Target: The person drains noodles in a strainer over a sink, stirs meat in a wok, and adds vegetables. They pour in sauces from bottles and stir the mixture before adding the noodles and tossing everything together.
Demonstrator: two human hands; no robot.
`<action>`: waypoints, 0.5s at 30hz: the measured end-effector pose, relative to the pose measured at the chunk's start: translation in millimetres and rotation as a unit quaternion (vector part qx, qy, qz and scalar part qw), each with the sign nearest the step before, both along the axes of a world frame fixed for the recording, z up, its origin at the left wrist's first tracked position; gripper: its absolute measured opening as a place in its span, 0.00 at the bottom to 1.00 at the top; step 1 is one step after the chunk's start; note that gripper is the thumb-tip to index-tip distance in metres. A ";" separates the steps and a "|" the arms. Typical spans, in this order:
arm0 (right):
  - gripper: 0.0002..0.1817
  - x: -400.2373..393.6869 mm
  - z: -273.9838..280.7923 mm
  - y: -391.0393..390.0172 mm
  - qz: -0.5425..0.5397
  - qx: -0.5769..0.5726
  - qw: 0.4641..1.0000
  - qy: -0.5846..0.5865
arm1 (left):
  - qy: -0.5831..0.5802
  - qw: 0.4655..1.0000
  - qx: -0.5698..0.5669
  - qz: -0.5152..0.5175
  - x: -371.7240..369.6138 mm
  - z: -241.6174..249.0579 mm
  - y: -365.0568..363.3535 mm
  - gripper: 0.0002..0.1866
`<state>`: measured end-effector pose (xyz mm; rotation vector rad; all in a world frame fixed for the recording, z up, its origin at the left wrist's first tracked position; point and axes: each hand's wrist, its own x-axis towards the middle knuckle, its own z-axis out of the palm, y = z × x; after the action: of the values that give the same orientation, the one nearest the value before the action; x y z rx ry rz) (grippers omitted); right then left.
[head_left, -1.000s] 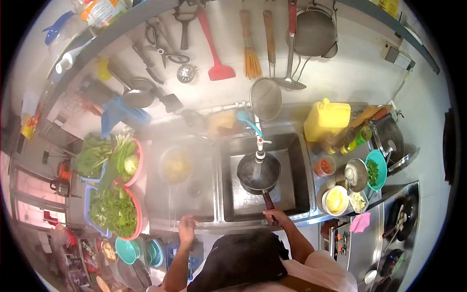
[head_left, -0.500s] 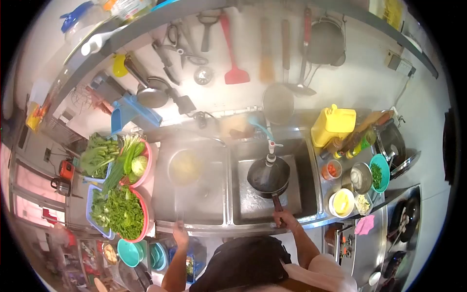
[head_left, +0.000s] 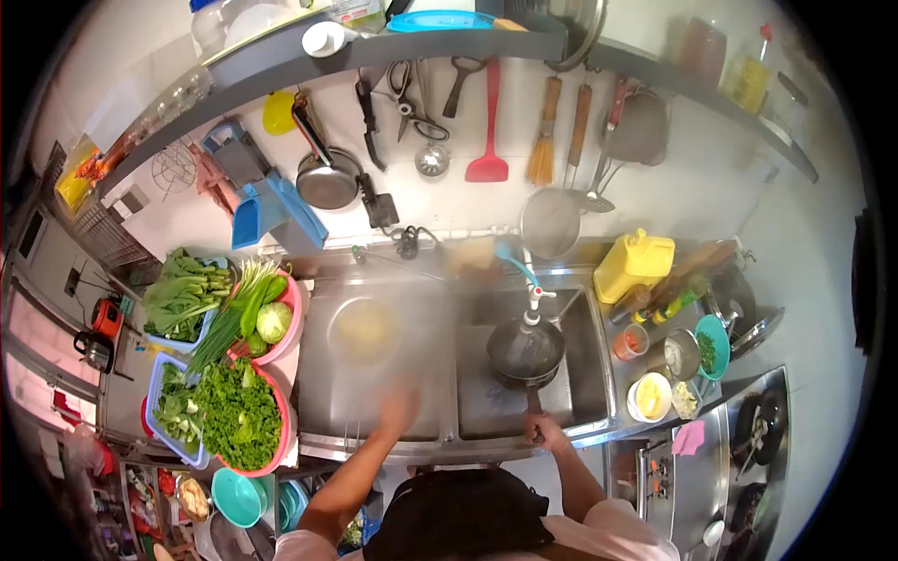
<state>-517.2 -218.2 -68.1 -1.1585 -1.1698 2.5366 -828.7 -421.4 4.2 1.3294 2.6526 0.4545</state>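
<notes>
My right hand (head_left: 544,432) is closed around the handle of a dark frying pan (head_left: 526,352). The pan sits in the right sink basin (head_left: 589,397), directly beneath the tap (head_left: 533,297). Over the front of the left basin (head_left: 318,393), my left hand (head_left: 399,409) is smeared by motion, so its fingers do not show clearly. Left of that hand, thin light rods (head_left: 352,435) lie at the sink's front edge. A round yellowish patch (head_left: 363,329) shows in the left basin.
Baskets of leafy greens (head_left: 238,416) and a pink basin (head_left: 295,327) of vegetables stand left. To the right are a yellow jug (head_left: 636,265), bottles, a white bowl (head_left: 649,397) and a teal bowl (head_left: 713,346). Utensils, including a red spatula (head_left: 488,164), hang on the wall.
My left hand has moved right and forward from the sink's front edge to over the left basin. My right hand stays on the pan handle. The camera view has shifted.
</notes>
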 end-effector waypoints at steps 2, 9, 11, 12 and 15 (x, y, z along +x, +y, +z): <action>0.10 1.4 7.2 -6.1 -0.030 -0.041 0.999 -0.002 | -0.009 0.989 0.112 -0.097 22.9 61.0 77.9 0.18; 0.08 -2.0 8.6 9.5 -0.001 -0.067 0.997 0.029 | 0.049 0.886 0.340 -0.310 67.1 72.5 294.6 0.20; 0.08 9.4 5.1 10.0 -0.006 -0.061 0.998 -0.001 | 0.060 0.908 0.239 -0.337 77.4 66.4 316.5 0.20; 0.08 14.6 7.3 11.8 0.015 -0.049 0.999 -0.006 | 0.055 0.908 0.233 -0.343 79.4 71.3 321.0 0.20; 0.09 24.6 8.1 12.5 0.041 -0.049 0.998 -0.024 | 0.044 0.936 0.051 -0.346 77.8 71.3 326.3 0.21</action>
<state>-492.6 -205.7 -60.0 -1.2244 -1.1389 2.6693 -751.0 -95.1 75.5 2.2112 2.0247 0.4323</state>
